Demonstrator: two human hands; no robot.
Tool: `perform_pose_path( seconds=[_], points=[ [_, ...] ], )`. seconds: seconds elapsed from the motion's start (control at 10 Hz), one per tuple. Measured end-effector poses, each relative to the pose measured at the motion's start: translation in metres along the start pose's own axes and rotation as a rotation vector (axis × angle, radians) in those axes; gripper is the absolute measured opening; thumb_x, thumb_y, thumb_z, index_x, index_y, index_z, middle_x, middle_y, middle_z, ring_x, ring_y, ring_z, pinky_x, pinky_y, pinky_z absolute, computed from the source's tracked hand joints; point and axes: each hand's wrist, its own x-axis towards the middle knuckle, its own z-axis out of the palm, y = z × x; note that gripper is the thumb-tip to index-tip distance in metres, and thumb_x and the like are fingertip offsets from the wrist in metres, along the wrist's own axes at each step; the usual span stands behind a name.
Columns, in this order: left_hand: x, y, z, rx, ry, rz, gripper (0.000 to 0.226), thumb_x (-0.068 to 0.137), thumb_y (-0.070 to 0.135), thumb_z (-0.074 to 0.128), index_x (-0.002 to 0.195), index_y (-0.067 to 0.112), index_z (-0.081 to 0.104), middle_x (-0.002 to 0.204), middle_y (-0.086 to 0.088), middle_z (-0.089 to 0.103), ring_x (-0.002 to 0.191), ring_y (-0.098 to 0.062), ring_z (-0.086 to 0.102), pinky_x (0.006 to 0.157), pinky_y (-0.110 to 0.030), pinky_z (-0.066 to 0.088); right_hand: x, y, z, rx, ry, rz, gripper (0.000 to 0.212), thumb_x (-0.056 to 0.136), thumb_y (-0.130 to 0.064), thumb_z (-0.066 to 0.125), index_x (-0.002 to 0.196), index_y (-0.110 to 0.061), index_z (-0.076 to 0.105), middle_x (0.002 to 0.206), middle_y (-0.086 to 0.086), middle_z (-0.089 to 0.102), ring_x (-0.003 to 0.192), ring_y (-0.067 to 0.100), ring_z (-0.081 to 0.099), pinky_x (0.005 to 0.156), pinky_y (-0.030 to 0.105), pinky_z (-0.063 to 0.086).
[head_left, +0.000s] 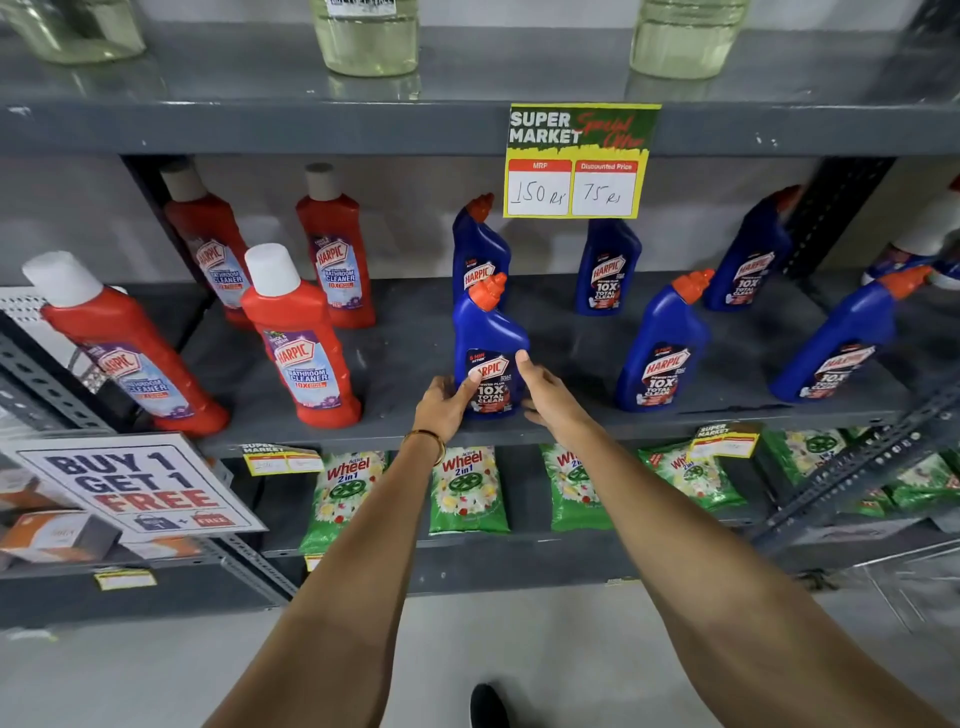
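Grey metal shelf (405, 332), red bottles (301, 338) left, blue bottles (488, 332) right

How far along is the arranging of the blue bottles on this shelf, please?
Five other blue bottles already stand in two rows. The left hand and right hand hold the front blue bottle on the shelf. Probably left: squaring it up and letting go.

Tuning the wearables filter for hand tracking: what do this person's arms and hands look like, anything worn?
Both arms are bare as far as the frame shows: no sleeves on the left arm or right arm, no gloves on the left hand or right hand. A thin gold-coloured bangle circles the left wrist. The right wrist carries nothing; no watch or rings show.
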Motion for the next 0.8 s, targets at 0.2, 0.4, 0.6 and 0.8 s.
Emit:
perform_pose_path(
  seconds=[0.2,0.4,0.6,0.8],
  points=[
    [0.002,-0.001,0.000,-0.018,-0.005,-0.013,0.058,0.084,0.048,0.057,0.123,0.007,0.047,0.127,-0.014,0.058,0.112,-0.027,0.058,0.099,-0.044,0.048,0.000,-0.001,0.000,0.001,0.012,-0.003,0.064,0.090,-0.059,0.040,0.137,-0.017,0.041,0.142,0.008,0.049,0.127,0.026,0.050,0.092,0.033,0.042],
    [0.001,-0.001,-0.001,-0.012,-0.008,-0.014,0.059,0.083,0.048,0.057,0.124,0.006,0.046,0.128,-0.014,0.058,0.113,-0.028,0.058,0.100,-0.044,0.048,0.000,0.001,0.000,-0.018,0.022,-0.012,0.068,0.088,-0.062,0.040,0.137,-0.016,0.041,0.142,0.009,0.049,0.126,0.026,0.051,0.094,0.034,0.043],
    [-0.002,-0.002,-0.002,0.032,-0.035,-0.007,0.058,0.084,0.048,0.056,0.124,0.006,0.046,0.127,-0.014,0.058,0.112,-0.028,0.058,0.098,-0.046,0.048,-0.003,0.002,-0.001,-0.022,-0.002,-0.017,0.066,0.089,-0.061,0.039,0.136,-0.016,0.042,0.142,0.009,0.049,0.126,0.026,0.051,0.098,0.036,0.043],
    [-0.020,0.003,-0.002,0.193,0.021,0.031,0.062,0.086,0.048,0.053,0.127,0.003,0.043,0.129,-0.018,0.056,0.114,-0.031,0.056,0.093,-0.039,0.047,-0.016,0.007,0.001,-0.222,0.167,-0.052,0.074,0.092,-0.057,0.038,0.148,-0.010,0.026,0.154,0.012,0.033,0.140,0.028,0.034,0.108,0.036,0.032]
  ],
)
